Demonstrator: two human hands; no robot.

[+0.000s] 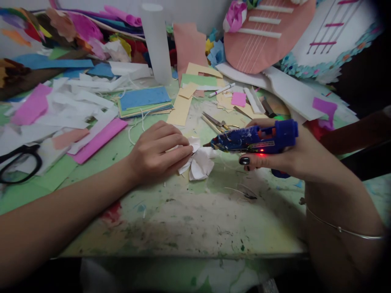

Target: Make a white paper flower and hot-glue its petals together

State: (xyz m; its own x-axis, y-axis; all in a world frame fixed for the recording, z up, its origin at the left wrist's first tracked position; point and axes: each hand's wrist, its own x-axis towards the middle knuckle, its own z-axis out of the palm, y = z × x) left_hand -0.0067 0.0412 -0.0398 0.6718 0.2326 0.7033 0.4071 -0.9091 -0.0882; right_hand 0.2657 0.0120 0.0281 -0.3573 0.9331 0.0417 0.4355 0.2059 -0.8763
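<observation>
A white paper flower (201,162) lies on the table in front of me, its petals spread. My left hand (161,150) rests at its left side, fingers closed on the petals there; the fingertips are partly hidden. In my right hand (284,160) is a blue hot glue gun (253,138) with a red light lit on its side. Its nozzle points left, at the upper middle of the flower; whether it touches the paper I cannot tell. Just behind the gun lie scissors with gold-coloured handles (222,124).
White paper scraps (76,106) and black-handled scissors (21,160) lie to the left. Behind stand a stack of coloured paper (145,99) and a white roll (157,44). A pink guitar-shaped cutout (265,36) leans at the back right. The table's front edge (183,256) is near.
</observation>
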